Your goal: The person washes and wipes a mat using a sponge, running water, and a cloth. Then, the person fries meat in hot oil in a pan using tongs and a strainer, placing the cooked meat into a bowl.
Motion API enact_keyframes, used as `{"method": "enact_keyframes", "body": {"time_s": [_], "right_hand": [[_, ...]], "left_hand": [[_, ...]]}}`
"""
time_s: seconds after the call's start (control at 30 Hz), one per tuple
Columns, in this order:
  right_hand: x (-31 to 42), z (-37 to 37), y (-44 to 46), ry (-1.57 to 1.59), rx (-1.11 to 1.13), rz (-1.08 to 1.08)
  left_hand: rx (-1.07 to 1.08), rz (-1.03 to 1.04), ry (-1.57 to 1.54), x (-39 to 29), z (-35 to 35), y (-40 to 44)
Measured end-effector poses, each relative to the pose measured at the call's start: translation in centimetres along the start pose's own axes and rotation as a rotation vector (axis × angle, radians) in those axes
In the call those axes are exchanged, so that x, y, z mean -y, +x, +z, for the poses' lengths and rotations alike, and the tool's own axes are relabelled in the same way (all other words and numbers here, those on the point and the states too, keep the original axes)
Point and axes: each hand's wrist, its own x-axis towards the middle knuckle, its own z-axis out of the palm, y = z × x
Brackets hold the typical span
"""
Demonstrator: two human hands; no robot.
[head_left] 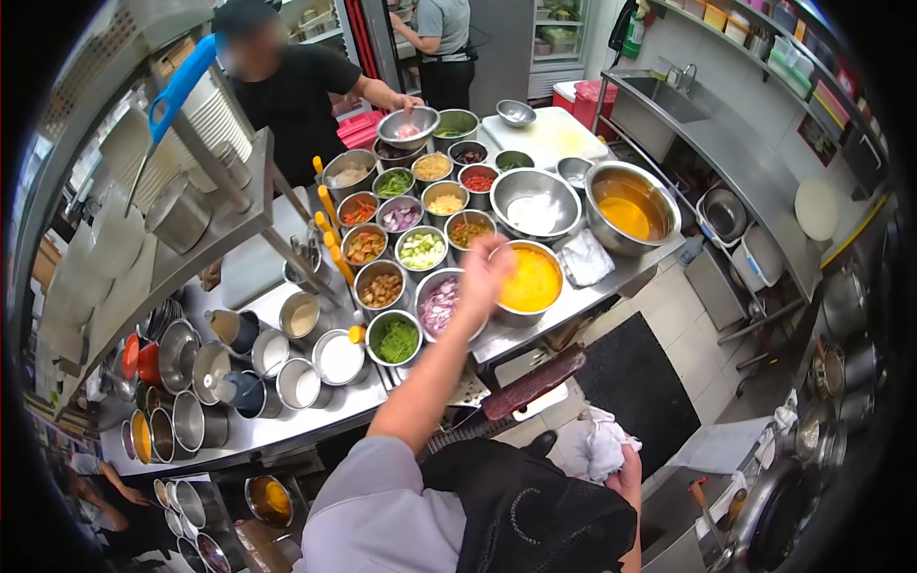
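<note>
My left hand (489,269) is stretched out over the steel counter, blurred, its fingers loosely bent. It hovers between a pot of yellow liquid (531,279) and a pot of chopped vegetables (469,229). Beneath my wrist is a pot of sliced red onion (438,304). A pot of cut greens (394,339) stands to the left of my forearm. Low at the right, my right hand (628,470) grips a crumpled white cloth (606,445).
Across the counter, a person (287,91) holds a steel bowl (408,127). Another person (444,43) stands farther back. A large steel bowl (536,203) and a pot of orange liquid (632,208) sit at the right. A shelf (205,215) overhangs the left side.
</note>
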Motion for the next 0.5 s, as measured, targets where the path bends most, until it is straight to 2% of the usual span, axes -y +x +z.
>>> {"method": "enact_keyframes", "body": {"time_s": [0.03, 0.07, 0.13, 0.23, 0.27, 0.33, 0.37, 0.4, 0.5], "right_hand": [[0.8, -1.2, 0.5, 0.036, -0.020, 0.020], [1.6, -2.7, 1.0, 0.075, -0.042, 0.041], [3.2, -6.0, 3.1, 0.029, -0.025, 0.052], [6.2, -9.5, 6.4, 0.064, 0.016, 0.091], [7.6, -10.5, 7.6, 0.034, -0.010, 0.110], [10.7, -12.3, 10.9, 0.020, -0.033, 0.126], [12.5, -13.2, 12.3, -0.019, 0.007, 0.127], [14.3, -14.4, 13.4, -0.059, 0.034, 0.127], [18.9, -18.3, 16.9, -0.143, -0.107, 0.089]], "left_hand": [[-0.205, -0.028, -0.079, 0.8, -1.2, 4.2], [-0.306, -0.005, -0.208, 0.7, -2.1, 7.6], [-0.465, -0.087, -0.318, 0.6, -3.4, 13.1], [-0.577, -0.328, -0.380, 2.6, -3.1, 19.0], [-0.532, -0.315, -0.371, 3.8, -2.8, 20.2], [-0.255, -0.284, -0.347, 6.7, -2.8, 21.8], [-0.266, -0.270, -0.312, 8.7, -3.0, 22.8], [-0.386, -0.259, -0.238, 8.1, -0.7, 21.9], [-0.552, -0.297, -0.277, 10.9, -0.6, 22.5]]}}
